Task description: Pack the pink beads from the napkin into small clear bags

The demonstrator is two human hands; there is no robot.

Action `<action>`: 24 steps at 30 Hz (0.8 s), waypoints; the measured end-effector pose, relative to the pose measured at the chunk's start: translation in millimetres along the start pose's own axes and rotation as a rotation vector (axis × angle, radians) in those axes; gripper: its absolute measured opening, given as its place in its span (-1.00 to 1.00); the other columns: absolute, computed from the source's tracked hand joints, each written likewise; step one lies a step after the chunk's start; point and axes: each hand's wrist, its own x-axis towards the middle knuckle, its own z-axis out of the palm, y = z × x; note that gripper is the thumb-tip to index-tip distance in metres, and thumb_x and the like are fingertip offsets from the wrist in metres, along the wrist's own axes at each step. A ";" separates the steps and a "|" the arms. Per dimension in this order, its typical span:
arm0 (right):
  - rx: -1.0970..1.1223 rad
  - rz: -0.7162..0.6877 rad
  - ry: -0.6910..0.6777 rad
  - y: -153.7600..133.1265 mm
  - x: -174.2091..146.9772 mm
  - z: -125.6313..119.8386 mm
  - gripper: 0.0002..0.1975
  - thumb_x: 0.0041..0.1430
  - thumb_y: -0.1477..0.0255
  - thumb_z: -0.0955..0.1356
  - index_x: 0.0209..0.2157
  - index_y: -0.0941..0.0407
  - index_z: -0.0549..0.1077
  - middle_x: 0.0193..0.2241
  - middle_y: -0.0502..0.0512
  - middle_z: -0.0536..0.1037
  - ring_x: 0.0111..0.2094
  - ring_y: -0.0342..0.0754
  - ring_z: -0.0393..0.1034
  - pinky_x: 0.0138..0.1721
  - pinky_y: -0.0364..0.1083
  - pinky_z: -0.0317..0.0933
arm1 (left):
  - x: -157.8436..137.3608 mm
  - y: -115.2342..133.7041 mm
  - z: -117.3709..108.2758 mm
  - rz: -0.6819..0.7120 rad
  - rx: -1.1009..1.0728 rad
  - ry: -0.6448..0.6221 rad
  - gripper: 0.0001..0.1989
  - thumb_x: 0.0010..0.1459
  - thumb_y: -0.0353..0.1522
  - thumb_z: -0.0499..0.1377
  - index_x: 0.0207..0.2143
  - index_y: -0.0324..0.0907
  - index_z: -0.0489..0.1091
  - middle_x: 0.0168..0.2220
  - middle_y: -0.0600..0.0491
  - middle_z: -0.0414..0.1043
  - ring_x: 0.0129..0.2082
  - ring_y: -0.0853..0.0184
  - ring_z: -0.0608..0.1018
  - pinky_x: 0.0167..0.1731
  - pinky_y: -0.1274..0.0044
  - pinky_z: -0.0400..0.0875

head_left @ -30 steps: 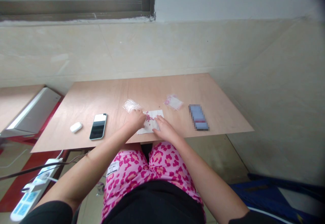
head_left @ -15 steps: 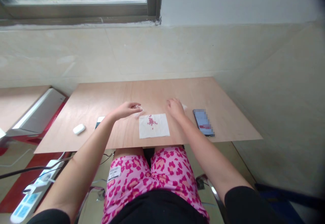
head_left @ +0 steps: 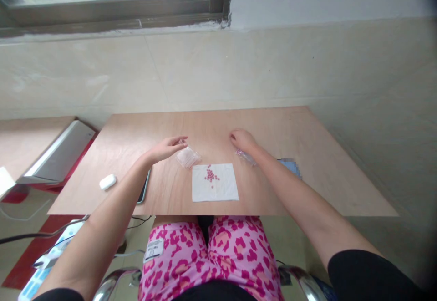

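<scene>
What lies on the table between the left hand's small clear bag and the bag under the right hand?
In the head view, only bare table separates the clear bag from the other bag; the white paper with pink beads lies nearer.

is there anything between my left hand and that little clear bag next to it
No, nothing visible. Your left hand is open with its fingertips right at the clear bag on the table; whether they touch it is unclear.

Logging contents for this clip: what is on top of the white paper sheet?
A small cluster of pink beads lies on the upper middle of the white paper sheet; the rest of it is bare. Neither hand touches it. Anything beneath the sheet is hidden.
</scene>
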 end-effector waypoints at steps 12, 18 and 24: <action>0.355 -0.374 -0.148 -85.0 -90.5 14.6 -0.77 0.19 0.56 0.38 -0.12 0.14 0.60 -0.23 0.15 0.65 -0.24 0.00 0.50 -0.18 -0.11 0.24 | 1.5 6.4 34.0 0.482 0.831 -0.128 -0.46 0.05 -0.56 0.27 0.10 -0.14 0.37 0.09 -0.05 0.47 0.15 0.13 0.44 0.31 0.22 0.03; 0.456 -0.119 0.050 -54.2 -112.9 -13.5 -0.75 0.29 0.47 0.34 -0.04 0.14 0.56 -0.15 0.17 0.64 -0.20 -0.02 0.52 -0.15 -0.10 0.30 | -8.0 -11.8 34.2 0.487 0.833 -0.099 -0.27 0.03 -0.61 0.21 0.27 -0.12 0.22 0.30 -0.07 0.31 0.35 0.10 0.25 0.34 0.24 0.01; 0.173 0.162 0.184 16.7 -134.6 -16.8 -0.71 0.21 0.45 0.36 -0.04 0.16 0.55 -0.15 0.22 0.59 -0.12 0.08 0.46 -0.01 -0.03 0.27 | -15.6 -28.7 34.3 0.465 0.762 -0.049 -0.09 0.03 -0.68 0.08 0.42 -0.08 -0.02 0.42 -0.09 0.11 0.40 0.17 0.21 0.33 0.30 0.11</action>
